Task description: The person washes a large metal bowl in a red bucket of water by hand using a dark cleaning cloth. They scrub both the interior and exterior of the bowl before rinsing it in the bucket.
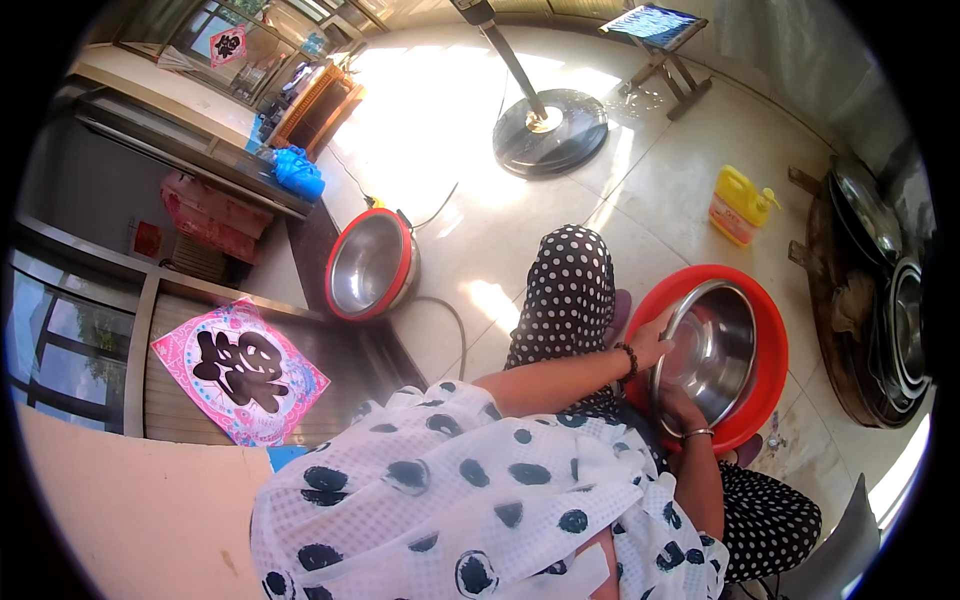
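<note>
A shiny steel basin [720, 337] is tilted inside a larger red plastic basin [772, 360] on the floor between my knees. My left hand [649, 346], with a dark beaded bracelet at the wrist, grips the steel basin's rim at its left side. Over the near part of that rim reaches my right hand [681, 409], a silver bangle on its wrist. It lies against the steel basin's inner wall, and its fingers are partly hidden, so its hold is unclear.
A yellow pump jug [739, 206] stands beyond the basins. Stacked metal pans [907, 330] lie on a wooden stand [832, 352] at right. A red-rimmed steel pot [369, 264] with a cord is at left. Farther off are a round black stand base [551, 133] and a folding stool [655, 28].
</note>
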`<act>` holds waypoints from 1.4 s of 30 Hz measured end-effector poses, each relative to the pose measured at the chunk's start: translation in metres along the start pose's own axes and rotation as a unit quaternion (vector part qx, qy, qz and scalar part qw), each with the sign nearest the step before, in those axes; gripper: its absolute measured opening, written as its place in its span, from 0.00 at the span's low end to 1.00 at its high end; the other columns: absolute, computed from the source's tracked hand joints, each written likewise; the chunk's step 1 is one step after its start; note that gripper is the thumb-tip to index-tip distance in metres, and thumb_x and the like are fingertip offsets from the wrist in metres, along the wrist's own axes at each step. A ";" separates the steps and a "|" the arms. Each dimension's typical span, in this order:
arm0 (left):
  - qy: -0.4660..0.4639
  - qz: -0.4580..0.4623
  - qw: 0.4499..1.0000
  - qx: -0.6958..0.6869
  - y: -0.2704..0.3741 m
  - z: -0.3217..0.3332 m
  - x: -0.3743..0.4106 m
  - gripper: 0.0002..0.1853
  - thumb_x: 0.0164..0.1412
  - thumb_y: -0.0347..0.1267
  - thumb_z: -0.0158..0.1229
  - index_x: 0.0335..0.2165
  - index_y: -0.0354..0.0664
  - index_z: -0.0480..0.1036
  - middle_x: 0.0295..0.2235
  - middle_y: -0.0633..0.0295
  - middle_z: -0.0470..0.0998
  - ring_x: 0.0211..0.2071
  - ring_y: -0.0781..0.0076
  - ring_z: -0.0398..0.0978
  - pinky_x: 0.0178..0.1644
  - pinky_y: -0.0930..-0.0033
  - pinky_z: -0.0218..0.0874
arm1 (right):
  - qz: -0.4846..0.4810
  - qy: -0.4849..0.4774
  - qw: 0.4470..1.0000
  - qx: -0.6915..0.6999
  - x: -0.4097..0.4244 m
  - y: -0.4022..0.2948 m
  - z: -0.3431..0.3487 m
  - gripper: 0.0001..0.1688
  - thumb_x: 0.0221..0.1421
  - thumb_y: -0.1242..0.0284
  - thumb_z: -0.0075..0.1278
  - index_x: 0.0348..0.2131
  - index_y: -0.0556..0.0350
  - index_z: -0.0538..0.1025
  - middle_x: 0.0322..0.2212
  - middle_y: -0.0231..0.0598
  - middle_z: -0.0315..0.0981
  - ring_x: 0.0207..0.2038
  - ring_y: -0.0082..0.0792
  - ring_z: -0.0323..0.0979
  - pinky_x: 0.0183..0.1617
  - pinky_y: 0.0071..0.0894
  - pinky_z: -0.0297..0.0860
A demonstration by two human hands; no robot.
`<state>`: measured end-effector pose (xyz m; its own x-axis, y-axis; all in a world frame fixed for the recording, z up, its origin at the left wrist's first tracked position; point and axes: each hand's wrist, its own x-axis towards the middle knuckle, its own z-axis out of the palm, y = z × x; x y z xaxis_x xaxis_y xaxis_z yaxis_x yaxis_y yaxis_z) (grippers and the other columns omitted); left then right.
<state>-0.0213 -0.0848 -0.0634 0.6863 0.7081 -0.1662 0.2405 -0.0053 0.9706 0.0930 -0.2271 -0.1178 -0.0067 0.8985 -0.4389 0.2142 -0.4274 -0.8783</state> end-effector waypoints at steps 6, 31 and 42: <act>-0.071 -0.084 0.993 0.037 0.022 -0.008 0.012 0.33 0.50 0.25 0.52 0.57 0.42 0.57 0.38 0.59 0.72 0.38 0.74 0.70 0.44 0.73 0.63 | 0.091 -0.001 0.958 -0.271 -0.012 0.032 -0.007 0.16 0.55 0.67 0.43 0.41 0.48 0.76 0.39 0.35 0.76 0.41 0.32 0.72 0.48 0.30 0.66; -0.027 -0.021 0.999 0.036 -0.004 0.012 0.018 0.34 0.45 0.21 0.59 0.54 0.43 0.61 0.30 0.64 0.70 0.32 0.75 0.68 0.37 0.72 0.63 | 0.121 0.048 0.973 -0.192 -0.027 0.020 -0.006 0.22 0.53 0.66 0.46 0.47 0.56 0.73 0.33 0.38 0.76 0.32 0.32 0.72 0.43 0.29 0.67; 0.007 -0.061 0.998 -0.026 0.012 -0.001 0.026 0.16 0.49 0.25 0.58 0.40 0.38 0.73 0.25 0.66 0.72 0.27 0.81 0.68 0.33 0.75 0.62 | 0.171 0.031 0.918 -0.356 -0.027 0.027 -0.004 0.18 0.57 0.67 0.44 0.41 0.61 0.76 0.25 0.27 0.74 0.28 0.21 0.70 0.36 0.21 0.67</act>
<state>-0.0010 -0.0654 -0.0557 0.6446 0.7109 -0.2812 0.2857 0.1171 0.9511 0.1028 -0.2623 -0.1294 0.2309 0.7373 -0.6348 0.7777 -0.5320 -0.3350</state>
